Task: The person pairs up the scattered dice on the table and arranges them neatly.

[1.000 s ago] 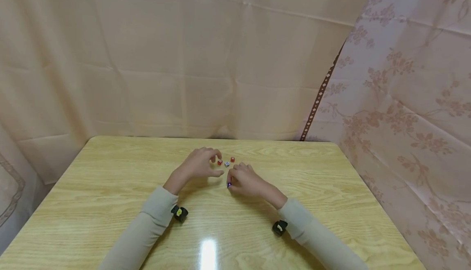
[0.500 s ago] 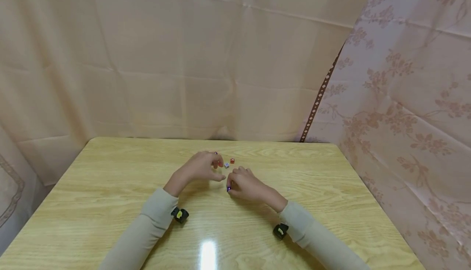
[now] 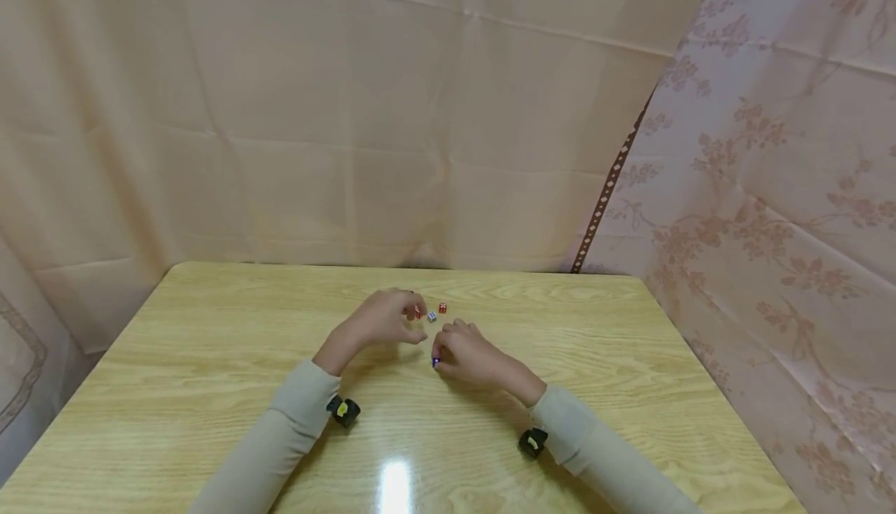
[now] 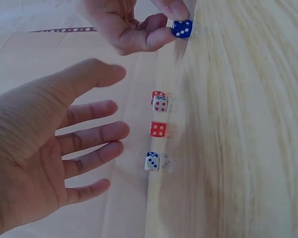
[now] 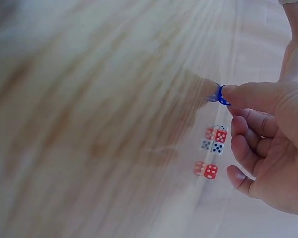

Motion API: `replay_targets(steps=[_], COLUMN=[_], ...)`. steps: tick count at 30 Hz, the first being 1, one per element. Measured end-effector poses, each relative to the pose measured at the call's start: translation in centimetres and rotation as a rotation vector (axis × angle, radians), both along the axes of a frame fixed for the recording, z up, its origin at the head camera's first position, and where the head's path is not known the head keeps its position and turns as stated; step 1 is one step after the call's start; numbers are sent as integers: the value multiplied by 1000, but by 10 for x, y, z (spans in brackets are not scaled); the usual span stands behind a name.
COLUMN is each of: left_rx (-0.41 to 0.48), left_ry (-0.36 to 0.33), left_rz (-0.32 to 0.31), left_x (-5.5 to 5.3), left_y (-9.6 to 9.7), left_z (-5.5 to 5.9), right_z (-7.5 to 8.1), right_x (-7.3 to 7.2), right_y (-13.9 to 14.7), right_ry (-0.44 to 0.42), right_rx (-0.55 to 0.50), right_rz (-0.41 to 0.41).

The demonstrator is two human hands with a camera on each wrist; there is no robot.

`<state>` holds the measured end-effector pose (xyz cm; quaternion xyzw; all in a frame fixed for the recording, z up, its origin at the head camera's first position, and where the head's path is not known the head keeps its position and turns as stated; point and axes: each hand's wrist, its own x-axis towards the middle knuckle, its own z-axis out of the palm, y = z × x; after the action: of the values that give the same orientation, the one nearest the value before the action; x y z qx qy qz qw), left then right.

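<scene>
My right hand (image 3: 472, 352) pinches a blue die with white pips (image 4: 182, 29) between thumb and fingertip, low over the wooden table (image 3: 210, 343). Across from it, my left hand (image 3: 381, 318) holds nothing; its fingers are spread and relaxed beside a small group of dice. In the left wrist view that group shows a red die (image 4: 158, 129), a white die with red pips (image 4: 160, 104) overlapping another red die (image 4: 156, 93), and a white die with blue pips (image 4: 152, 162). My left fingers partly cover one red die (image 3: 418, 313) in the head view.
A beige curtain (image 3: 315, 110) hangs behind the table's far edge, and a floral pink cloth (image 3: 756, 187) hangs at the right. Each wrist wears a black camera, one on the left (image 3: 344, 411) and one on the right (image 3: 533, 442). The glossy tabletop mirrors the dice.
The right hand has shifted slightly toward the body with the blue die. The left hand has moved slightly, its fingers now covering more of the near red die.
</scene>
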<state>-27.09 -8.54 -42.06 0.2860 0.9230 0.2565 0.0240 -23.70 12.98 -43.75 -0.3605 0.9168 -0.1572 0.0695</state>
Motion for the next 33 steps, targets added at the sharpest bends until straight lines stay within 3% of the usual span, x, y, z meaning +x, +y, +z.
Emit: replay_targets(steps=[5,13,20,27,33], left_rx=[22,65,91,81,64], left_ry=[68,70,124,100,94], left_rz=[56,114,176,204,231], left_x=[-6,-17,-33,-44,-52], left_y=[-4,-7,-11,-11,-8], left_z=[-1,-5,-2,2,-2], right_z=[2,-1,0,-1,-2], right_x=[2,1,0,-2,-4], right_y=[-1,0,2,1,0], right_ry=[26,29,70,38,39], right_rx=[4,-10,-41,-26,-5], right_rz=[11,16,42,19,13])
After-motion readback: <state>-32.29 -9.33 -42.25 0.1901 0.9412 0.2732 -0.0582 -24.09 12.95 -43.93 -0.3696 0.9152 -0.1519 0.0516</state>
